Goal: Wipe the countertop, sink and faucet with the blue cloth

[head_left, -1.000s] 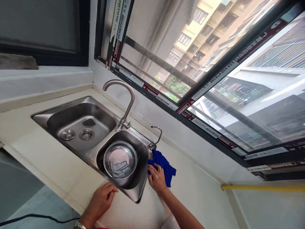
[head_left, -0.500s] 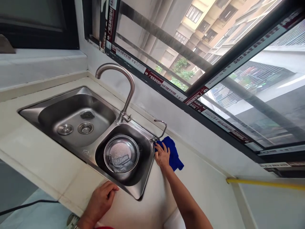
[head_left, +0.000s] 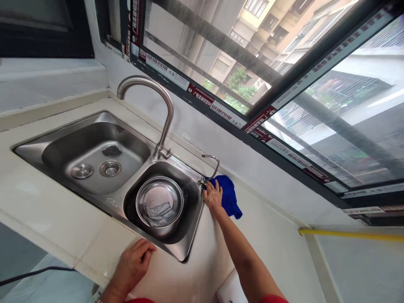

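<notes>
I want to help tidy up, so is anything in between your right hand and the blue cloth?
Nothing visible stands in the way: the right hand is already on the near edge of the blue cloth. The small tap rises close by, at the sink's corner, but not between them.

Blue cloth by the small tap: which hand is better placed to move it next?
Probably the right hand: its fingers are at the edge of the blue cloth, while the left hand is in front of the sink, farther away.
</notes>
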### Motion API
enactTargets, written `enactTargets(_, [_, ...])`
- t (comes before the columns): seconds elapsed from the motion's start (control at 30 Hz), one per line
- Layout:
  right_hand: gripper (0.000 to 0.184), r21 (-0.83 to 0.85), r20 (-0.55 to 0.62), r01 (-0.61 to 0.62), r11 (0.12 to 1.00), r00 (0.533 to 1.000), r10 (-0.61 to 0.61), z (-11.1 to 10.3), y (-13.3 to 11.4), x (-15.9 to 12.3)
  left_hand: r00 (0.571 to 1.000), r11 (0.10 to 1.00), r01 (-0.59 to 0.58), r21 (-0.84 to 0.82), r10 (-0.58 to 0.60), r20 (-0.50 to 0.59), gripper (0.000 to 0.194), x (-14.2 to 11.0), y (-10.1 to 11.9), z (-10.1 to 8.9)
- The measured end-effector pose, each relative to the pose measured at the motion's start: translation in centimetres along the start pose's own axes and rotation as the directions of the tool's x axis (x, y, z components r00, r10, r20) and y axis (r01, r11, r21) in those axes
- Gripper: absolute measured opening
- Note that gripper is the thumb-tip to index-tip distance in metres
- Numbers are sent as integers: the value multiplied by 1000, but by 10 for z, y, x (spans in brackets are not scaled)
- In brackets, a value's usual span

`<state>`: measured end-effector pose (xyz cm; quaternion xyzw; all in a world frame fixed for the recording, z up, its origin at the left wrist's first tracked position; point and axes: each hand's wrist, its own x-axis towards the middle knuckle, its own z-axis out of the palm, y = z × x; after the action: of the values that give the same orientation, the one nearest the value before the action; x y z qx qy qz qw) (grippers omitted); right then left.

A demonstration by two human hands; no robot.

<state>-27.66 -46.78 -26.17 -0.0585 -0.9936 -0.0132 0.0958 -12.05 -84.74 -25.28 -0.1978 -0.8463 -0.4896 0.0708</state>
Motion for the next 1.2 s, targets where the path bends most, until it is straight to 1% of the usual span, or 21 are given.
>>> enactTargets(0.17, [45,18,-24,-14,1000,1000,14,4,-9,-6,1000,1000,26,-13,-26,5,26,-1,0,-1])
enactTargets(0.27, [41,42,-53,21,999,998,-18,0,-15,-15,1000,999,27,-25,-27,6,26,-3,-2,-1])
enactTargets(0.4, [33,56,-44,89,994,995,-87,-14,-25,-37,1000,999,18,-38,-18,-5,27,-4,-5,0])
enactTargets(0.5, [30,62,-7,113,992,994,-113,-26,-35,-58,1000,999,12,-39,-12,-6,28,-4,-7,2])
enactTargets(0.57, [29,65,31,151,986,988,-153,-31,-42,-75,1000,999,0,-42,0,-8,29,-4,-9,3])
enactTargets(0.63, [33,71,43,227,971,972,-231,-32,-46,-95,1000,999,-1,-47,1,-2,30,-5,-10,4])
enactTargets(0.7, [44,70,2,312,948,950,-313,-29,-44,-115,1000,999,10,-46,-10,9,31,-5,-10,4])
enactTargets(0.73, [51,62,-34,332,941,943,-330,-28,-42,-122,1000,999,14,-45,-13,13,31,-6,-10,5])
enactTargets(0.8, [60,29,-92,316,948,946,-312,-24,-34,-130,1000,999,17,-44,-16,18,31,-7,-11,5])
enactTargets(0.83, [61,6,-97,285,958,954,-284,-23,-31,-130,1000,999,18,-45,-17,20,30,-7,-11,5])
enactTargets(0.9, [61,-44,-58,202,978,977,-205,-22,-25,-118,1000,999,20,-47,-19,21,29,-7,-11,5])
enactTargets(0.97, [60,-79,27,112,990,994,-111,-21,-22,-94,1000,999,16,-47,-15,18,28,-7,-10,5])
enactTargets(1.03, [60,-90,113,45,995,993,-35,-20,-19,-65,1000,999,7,-44,-7,6,28,-6,-10,5])
enactTargets(1.1, [59,-78,170,35,996,985,-22,-17,-14,-37,1000,999,3,-38,-4,-5,28,-5,-8,5])
enactTargets(1.2, [54,-43,160,35,998,987,-27,-8,-5,-10,1000,1000,8,-25,-8,-5,27,-4,-5,3])
